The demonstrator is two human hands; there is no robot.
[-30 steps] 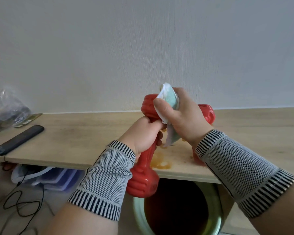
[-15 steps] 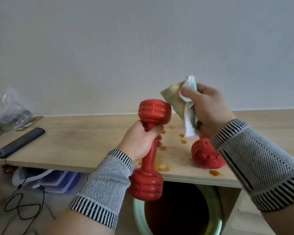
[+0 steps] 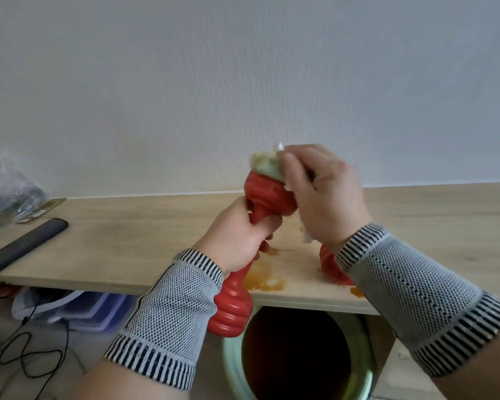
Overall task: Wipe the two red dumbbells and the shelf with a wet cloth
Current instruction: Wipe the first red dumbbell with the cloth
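Observation:
My left hand (image 3: 240,238) grips the handle of a red dumbbell (image 3: 231,310), holding it nearly upright in front of the wooden shelf (image 3: 133,243). My right hand (image 3: 326,197) holds a stained pale cloth (image 3: 264,163) and presses it onto the dumbbell's top head. A second red dumbbell (image 3: 331,268) lies on the shelf, mostly hidden behind my right wrist. Orange stains (image 3: 264,280) mark the shelf near its front edge.
A black remote (image 3: 26,243) and a crumpled plastic bag (image 3: 6,192) lie at the shelf's left end. Below the shelf stand a green-rimmed pot (image 3: 234,368), blue plastic lids (image 3: 98,310) and a black cable (image 3: 26,350). A white wall backs the shelf.
My right hand lifted the cloth off the dumbbell, then brought it back down onto the top head. My left hand kept its grip on the handle.

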